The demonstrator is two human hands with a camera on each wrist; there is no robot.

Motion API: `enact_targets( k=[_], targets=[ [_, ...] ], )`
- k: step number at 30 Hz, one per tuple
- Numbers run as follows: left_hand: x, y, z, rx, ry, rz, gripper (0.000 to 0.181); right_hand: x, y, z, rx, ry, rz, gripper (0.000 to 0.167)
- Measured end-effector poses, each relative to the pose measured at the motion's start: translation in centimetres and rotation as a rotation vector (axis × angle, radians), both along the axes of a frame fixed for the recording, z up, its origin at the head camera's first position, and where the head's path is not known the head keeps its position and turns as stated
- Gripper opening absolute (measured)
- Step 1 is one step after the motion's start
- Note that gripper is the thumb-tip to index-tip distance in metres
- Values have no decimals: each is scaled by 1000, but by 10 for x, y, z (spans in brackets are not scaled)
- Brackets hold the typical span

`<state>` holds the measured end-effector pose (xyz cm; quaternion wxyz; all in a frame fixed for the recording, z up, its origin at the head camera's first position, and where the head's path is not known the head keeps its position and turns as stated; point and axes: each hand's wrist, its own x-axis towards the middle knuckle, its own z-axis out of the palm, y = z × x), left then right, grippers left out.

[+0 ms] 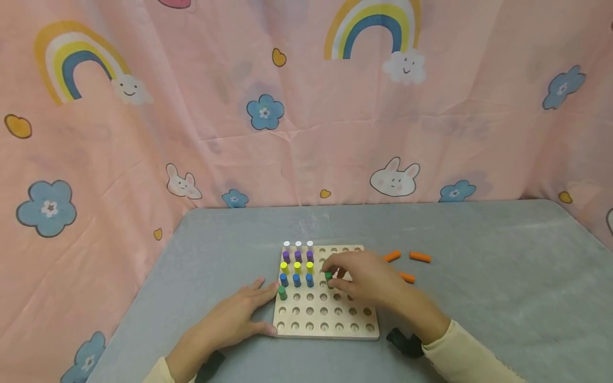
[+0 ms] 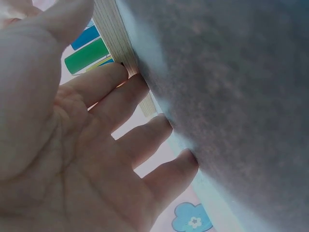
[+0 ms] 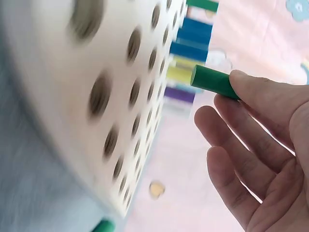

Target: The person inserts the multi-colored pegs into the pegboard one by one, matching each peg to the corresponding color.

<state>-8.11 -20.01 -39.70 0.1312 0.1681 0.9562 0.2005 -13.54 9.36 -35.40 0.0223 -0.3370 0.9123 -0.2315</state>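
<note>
A square wooden pegboard with round holes lies on the table. Between thumb and index finger, my right hand pinches a green peg above the board, clear of the holes. My left hand rests at the board's left edge, its fingers extended and thumb by the near corner. Rows of white pegs, purple pegs, yellow pegs and blue pegs stand upright at the board's left. One standing green peg is in front of the blue row, near my left fingertips.
Loose orange pegs lie right of the board, partly behind my right hand. Another green piece shows beside the board at the bottom of the right wrist view. A pink patterned cloth hangs behind the grey table.
</note>
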Motion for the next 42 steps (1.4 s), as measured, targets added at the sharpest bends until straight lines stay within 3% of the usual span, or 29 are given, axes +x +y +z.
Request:
enact_targets(
  k=[7,18,26,36,42],
  targets=[
    [-1,-1,0,1,-8,-1,92,4,-30,1,-16,-70,46,19],
    [-1,-1,-1,-4,-2,-8,92,6,-58,-9,9,-55,59,18],
    [-1,-2,-2,-5,-3,-11,93,8,-66,-17,87,-37,32,17],
    [0,-1,-2,-8,-15,-3,93,10,-43,-11,93,-44,38,27],
    [0,0,0,-8,-29,6,93,-2,-5,-7,105,-19,-46,25]
  ],
)
